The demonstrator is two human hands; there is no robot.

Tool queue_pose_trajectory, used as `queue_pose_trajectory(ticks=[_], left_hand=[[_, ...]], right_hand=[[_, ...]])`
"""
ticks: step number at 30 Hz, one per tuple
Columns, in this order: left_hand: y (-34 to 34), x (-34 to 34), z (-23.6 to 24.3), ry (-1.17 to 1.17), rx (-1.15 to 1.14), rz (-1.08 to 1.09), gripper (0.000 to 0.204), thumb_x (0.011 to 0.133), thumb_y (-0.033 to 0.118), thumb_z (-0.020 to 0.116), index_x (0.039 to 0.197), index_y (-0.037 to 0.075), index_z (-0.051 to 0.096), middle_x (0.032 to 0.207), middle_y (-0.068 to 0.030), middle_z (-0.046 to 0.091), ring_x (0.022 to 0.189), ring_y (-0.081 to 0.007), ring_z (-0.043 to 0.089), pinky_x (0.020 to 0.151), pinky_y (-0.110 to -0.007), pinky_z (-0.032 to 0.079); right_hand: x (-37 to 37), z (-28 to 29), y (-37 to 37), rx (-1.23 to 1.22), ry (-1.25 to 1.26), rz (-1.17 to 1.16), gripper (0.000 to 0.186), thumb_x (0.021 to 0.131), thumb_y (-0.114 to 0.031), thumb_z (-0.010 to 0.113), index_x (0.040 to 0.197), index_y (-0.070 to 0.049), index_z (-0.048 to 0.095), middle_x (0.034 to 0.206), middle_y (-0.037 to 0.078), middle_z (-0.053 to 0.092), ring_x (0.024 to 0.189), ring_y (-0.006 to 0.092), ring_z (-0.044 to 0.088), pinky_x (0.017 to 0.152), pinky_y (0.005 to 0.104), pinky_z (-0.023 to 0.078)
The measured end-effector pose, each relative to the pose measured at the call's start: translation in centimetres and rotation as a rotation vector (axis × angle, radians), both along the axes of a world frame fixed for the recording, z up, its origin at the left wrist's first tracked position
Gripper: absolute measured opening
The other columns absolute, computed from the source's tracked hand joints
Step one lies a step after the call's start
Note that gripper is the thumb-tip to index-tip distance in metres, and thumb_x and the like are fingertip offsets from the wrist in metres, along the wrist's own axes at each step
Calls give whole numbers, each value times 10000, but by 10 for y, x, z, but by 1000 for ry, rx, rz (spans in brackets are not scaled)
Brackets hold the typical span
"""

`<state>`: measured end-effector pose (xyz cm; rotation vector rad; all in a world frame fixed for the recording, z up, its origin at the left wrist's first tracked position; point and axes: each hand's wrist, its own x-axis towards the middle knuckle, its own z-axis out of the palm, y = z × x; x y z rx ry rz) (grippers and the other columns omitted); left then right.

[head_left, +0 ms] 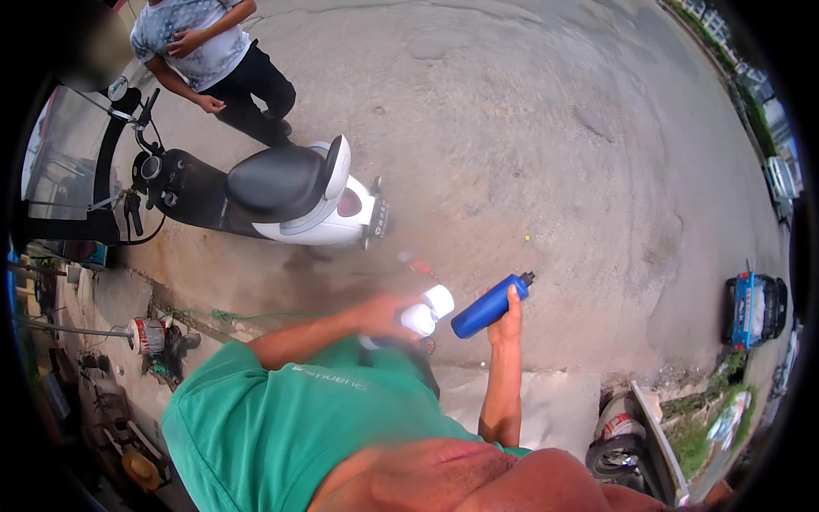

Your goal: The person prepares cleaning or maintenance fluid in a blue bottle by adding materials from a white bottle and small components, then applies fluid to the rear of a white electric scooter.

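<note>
My left hand [397, 314], blurred, grips white cylindrical objects [435, 303] near the middle; whether they are one piece or two I cannot tell. My right hand [505, 324] is wrapped round a blue bottle [485, 309] with a black top, tilted up to the right, just right of the white objects. Beyond both hands a white and black scooter [277, 192] stands on the pavement, its rear toward the right.
A person [196, 60] in a patterned shirt stands behind the scooter. At left are a motor-like device [147, 335] and a straw hat [141, 469]. A blue cart [746, 307] stands far right; a board [657, 439] and tyre [616, 456] lie lower right.
</note>
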<state>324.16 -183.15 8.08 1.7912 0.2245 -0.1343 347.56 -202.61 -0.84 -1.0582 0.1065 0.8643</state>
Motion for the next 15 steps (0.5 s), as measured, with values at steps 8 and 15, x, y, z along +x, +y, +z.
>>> queue_pose_trajectory(ticks=[8,15], left_hand=[[12,99,-10,-160,-121,119,605,718,293,822,1232,30,641,1192,-122,619,1149,-285,592,993,-398,455],[49,161,0,-183,-17,125,632,704,280,854,1254,58,635,1203,-135,612,1170,-305,586,997,-403,456]], right_hand=[[82,3,54,27,-45,170,533,892,-473,726,1214,-88,547,1064,122,641,991,264,626,923,425,508],[138,20,115,29,-70,270,545,897,-472,713,1231,-78,539,1041,121,650,982,252,639,917,415,512]])
